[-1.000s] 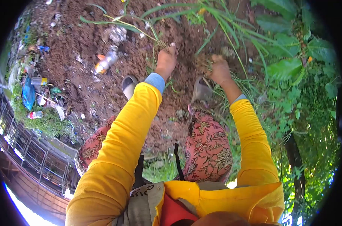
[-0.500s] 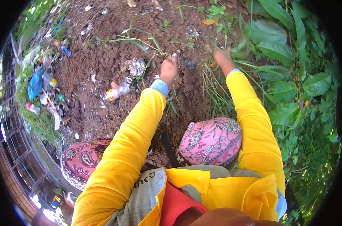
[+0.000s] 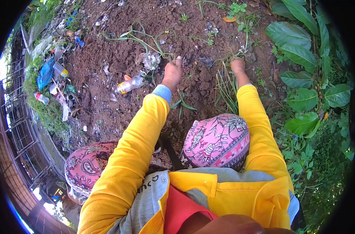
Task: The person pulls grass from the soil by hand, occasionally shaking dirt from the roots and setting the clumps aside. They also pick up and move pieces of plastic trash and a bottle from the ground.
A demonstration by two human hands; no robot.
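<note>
My left hand (image 3: 172, 73) is closed around the base of a thin green plant (image 3: 144, 42), whose long blades spread to the left over brown soil (image 3: 95, 78). To its right, my right hand (image 3: 237, 65) is closed on a tuft of grass (image 3: 225, 87), with blades hanging down beside my sleeve and roots or dry stems above the fingers. Left of my left hand lie a crumpled clear plastic piece (image 3: 151, 61) and a clear plastic bottle (image 3: 131, 84) with an orange and yellow label.
Broad-leaved plants (image 3: 302, 99) grow along the right. At the left lie a blue plastic bag (image 3: 46, 73), a red-capped bottle (image 3: 41, 98) and other litter, beside a metal grille (image 3: 19, 132). My patterned pink knees (image 3: 216, 142) are below my hands.
The view has shifted, so the ground and litter appear farther right. The grass at my right hand has moved off the broad leaves and now hangs downward. Both hands remain closed.
</note>
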